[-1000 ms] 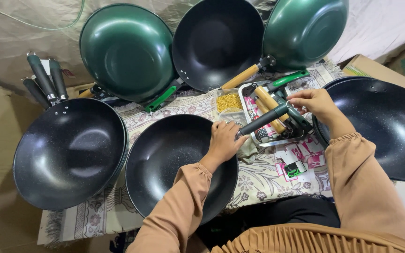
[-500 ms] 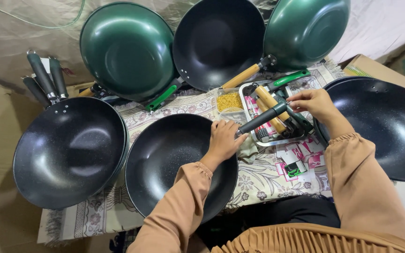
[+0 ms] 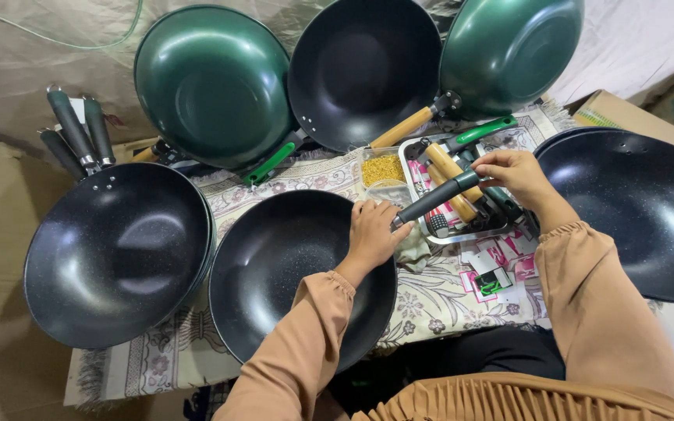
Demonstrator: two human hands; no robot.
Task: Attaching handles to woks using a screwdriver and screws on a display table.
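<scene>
Patterned cloth [image 3: 446, 300] covers the tabletop. Black pan [image 3: 278, 269] lies bowl-up on the cloth, directly in front of the person. Another black pan [image 3: 118, 253] sits to its left, a third [image 3: 637, 210] at far right. Two green pans [image 3: 212, 82] [image 3: 509, 47] and one black pan [image 3: 364, 70] lean along the back. Metal tray [image 3: 440, 234] rests right of the centre pan, holding wooden handles [image 3: 450, 168]. Left hand [image 3: 372, 232] presses on the centre pan's far rim, fingers curled over it. Right hand [image 3: 512, 173] pinches the end of a dark grey handle [image 3: 434, 199], which reaches to that rim.
</scene>
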